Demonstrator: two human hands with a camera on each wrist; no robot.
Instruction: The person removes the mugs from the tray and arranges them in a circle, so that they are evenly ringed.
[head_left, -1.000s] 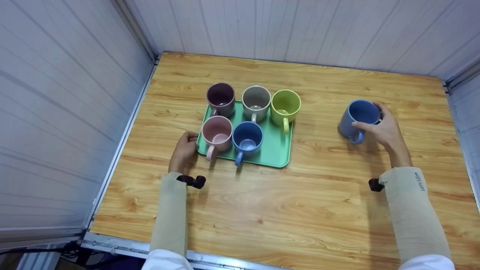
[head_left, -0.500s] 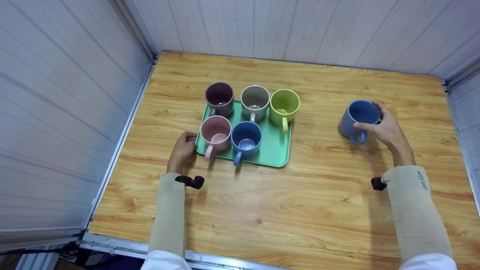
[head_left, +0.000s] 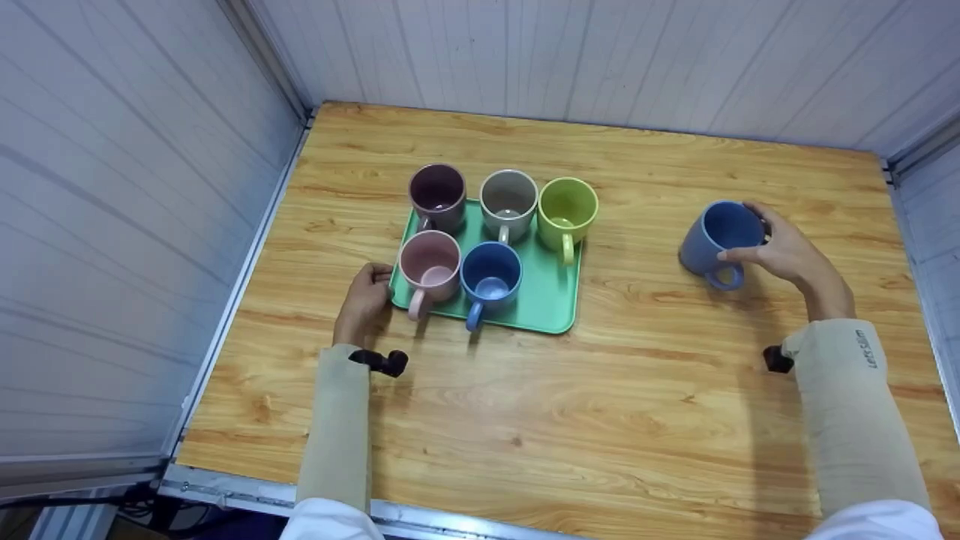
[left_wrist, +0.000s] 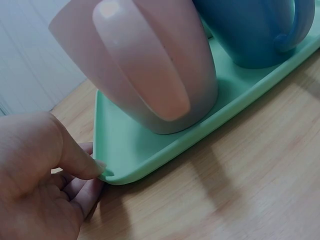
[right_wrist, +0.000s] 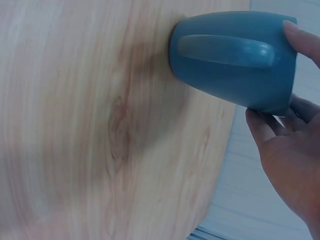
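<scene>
My left hand (head_left: 363, 298) pinches the near left corner of a green tray (head_left: 553, 296); in the left wrist view the thumb (left_wrist: 89, 165) lies on its rim and the fingers curl beneath. On the tray stand a pink mug (head_left: 431, 262), a blue mug (head_left: 492, 277), a grey mug (head_left: 510, 206), a yellow-green mug (head_left: 568, 214) and a dark purple mug (head_left: 439, 195). Off to the right, my right hand (head_left: 791, 255) holds a second blue mug (head_left: 699, 246) near its rim, thumb on one side and fingers on the other. Its base is at the tabletop, handle toward the near right.
The wooden table (head_left: 517, 405) has pale panel walls at the back (head_left: 600, 60) and left (head_left: 135, 225). A metal rail (head_left: 435, 519) runs along its near edge. Table surface lies between the tray and the second blue mug.
My right wrist has swung to the right, and the second blue mug has turned so its handle points further right. The left hand still pinches the tray; it and the tray look nearly unmoved.
</scene>
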